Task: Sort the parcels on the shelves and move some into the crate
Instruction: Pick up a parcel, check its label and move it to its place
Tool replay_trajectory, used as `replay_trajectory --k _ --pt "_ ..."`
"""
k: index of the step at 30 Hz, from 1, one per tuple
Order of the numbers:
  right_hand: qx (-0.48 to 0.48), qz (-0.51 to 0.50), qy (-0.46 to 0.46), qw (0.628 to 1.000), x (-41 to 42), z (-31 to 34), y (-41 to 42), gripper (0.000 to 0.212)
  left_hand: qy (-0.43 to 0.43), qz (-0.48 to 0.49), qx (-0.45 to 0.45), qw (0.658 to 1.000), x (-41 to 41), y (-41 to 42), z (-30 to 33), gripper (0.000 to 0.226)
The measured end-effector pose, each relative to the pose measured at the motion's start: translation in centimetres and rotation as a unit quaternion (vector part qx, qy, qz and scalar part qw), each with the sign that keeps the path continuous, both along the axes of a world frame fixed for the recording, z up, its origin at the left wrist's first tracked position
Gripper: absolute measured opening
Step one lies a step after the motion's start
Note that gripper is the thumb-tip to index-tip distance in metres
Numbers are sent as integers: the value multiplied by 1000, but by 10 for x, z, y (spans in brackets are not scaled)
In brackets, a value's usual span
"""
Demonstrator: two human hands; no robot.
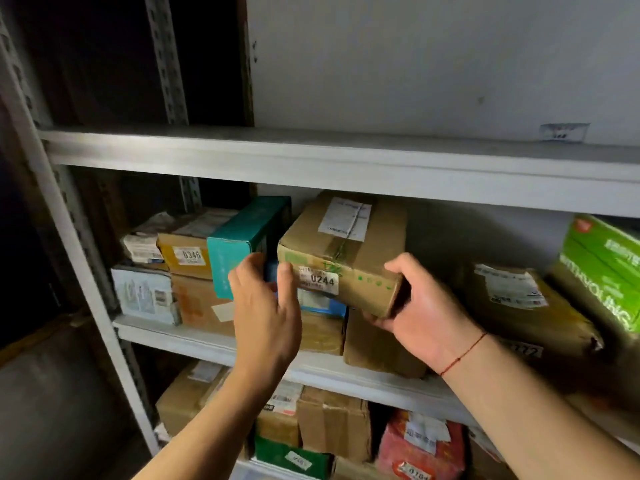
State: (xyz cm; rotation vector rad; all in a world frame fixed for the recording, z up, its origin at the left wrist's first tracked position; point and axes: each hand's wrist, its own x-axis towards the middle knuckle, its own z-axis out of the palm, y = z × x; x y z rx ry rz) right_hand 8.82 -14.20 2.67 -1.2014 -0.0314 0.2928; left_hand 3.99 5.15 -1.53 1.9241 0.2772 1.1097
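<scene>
1. Nearest, the right hand (420, 306) grips the front right corner of a brown cardboard parcel (343, 252) labelled 0244, thumb on top and fingers curled beneath.
2. The left hand (265, 306) is spread, its straight fingers against the parcel's left end and a teal box (242, 242).
3. The parcel sits raised on other boxes on the middle shelf (214, 344); it seems to be in the middle of being pulled out.
4. Next, the left hand likely needs a real grip before lifting.
5. Behind, matte creased cartons, a glossy green box (602, 268) and grey metal shelving; no crate is in sight.
</scene>
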Motion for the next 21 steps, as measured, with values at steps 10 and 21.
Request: replay_trajectory --k 10,21 --pt "-29 -33 -52 998 -24 -35 -27 35 73 -268 -285 918 -3 -2 -12 35" --pt "-77 -26 -96 992 -41 -40 -25 69 54 -267 -332 903 -21 -24 5 36"
